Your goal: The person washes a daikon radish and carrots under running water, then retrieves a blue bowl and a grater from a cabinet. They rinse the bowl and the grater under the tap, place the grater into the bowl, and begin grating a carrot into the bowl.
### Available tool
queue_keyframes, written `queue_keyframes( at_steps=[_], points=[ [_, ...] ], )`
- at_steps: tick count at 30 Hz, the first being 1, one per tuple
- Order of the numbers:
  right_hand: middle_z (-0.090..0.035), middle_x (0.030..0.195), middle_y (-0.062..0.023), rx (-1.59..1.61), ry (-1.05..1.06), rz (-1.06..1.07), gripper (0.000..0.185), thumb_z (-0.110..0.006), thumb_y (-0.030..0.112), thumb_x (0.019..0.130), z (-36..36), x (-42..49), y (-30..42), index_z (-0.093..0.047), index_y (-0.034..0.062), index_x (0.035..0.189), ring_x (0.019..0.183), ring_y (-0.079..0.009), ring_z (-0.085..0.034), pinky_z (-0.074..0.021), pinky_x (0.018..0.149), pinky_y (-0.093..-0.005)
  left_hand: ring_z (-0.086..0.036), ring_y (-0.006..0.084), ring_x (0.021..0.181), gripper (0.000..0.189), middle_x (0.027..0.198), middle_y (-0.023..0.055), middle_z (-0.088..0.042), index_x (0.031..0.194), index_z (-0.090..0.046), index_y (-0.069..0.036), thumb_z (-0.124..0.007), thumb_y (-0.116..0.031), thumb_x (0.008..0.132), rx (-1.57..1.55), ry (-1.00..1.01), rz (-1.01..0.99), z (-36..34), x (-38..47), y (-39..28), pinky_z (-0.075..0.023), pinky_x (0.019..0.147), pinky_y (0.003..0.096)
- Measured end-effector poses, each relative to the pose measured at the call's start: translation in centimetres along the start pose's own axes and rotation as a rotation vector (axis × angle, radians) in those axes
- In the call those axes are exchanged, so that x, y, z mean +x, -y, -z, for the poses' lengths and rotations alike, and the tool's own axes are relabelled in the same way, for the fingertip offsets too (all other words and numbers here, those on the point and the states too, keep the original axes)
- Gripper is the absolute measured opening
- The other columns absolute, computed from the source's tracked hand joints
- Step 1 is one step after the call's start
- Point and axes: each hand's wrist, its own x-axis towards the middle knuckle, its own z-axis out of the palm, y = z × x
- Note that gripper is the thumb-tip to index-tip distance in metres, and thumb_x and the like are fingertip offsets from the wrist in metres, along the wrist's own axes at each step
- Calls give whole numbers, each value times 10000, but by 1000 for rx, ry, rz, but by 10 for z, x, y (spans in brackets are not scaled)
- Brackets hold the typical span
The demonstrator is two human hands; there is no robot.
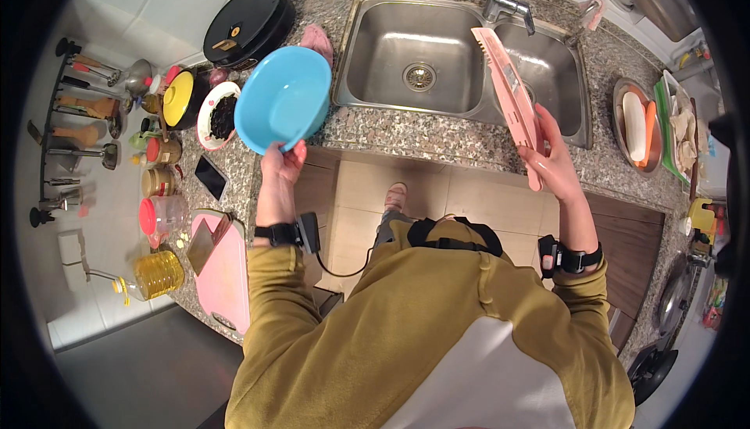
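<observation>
My left hand point(282, 162) grips the near rim of a light blue plastic basin point(284, 98), which is tilted and shows nothing inside. The basin is over the counter, left of the double stainless-steel sink point(375, 48). My right hand point(551, 156) holds the lower end of a long pink plastic slicer or grater point(508, 89). Its toothed upper end reaches over the sink divider, and the slicer covers part of the right bowl. A white bowl point(204, 115) of dark, wet-looking food stands just left of the basin.
A black electric griddle point(249, 21) and pink cloth point(318, 42) are behind the basin. Along the left lie a phone point(211, 177), cleaver point(205, 244), pink cutting board point(225, 288), jars and an oil bottle point(158, 275). At right, a metal bowl point(622, 86) holds white and orange vegetables.
</observation>
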Motion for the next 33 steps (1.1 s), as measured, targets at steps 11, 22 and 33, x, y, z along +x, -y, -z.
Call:
queue_keyframes(
  at_steps=[11, 22, 33],
  points=[
    [-455, 1363, -194, 22, 53, -21, 858, -743, 179, 759, -33, 15, 13, -265, 16, 1453, 1263, -238, -446, -359, 1038, -345, -679, 260, 712, 246, 845, 147, -653, 1077, -505, 25, -408, -148, 933, 55, -3, -43, 1, 2, 7, -596, 631, 393],
    [-518, 1249, -177, 218, 179, -79, 840, -734, 284, 794, -59, 55, 7, -279, 14, 1446, 1110, -215, -531, -414, 957, -321, -665, 223, 771, 318, 871, 116, -646, 1032, -561, -2, -549, -309, 948, 39, 31, -44, 1, -15, 18, -587, 681, 353],
    [-516, 1254, -134, 144, 36, -55, 794, -715, 259, 808, -31, 29, -3, -296, 16, 1437, 1111, -191, -528, -426, 937, -311, -632, 306, 598, 642, 858, 161, -658, 1440, -286, -34, -532, -78, 849, 1223, -124, -1212, -80, -84, -12, -516, 533, 390]
  ],
)
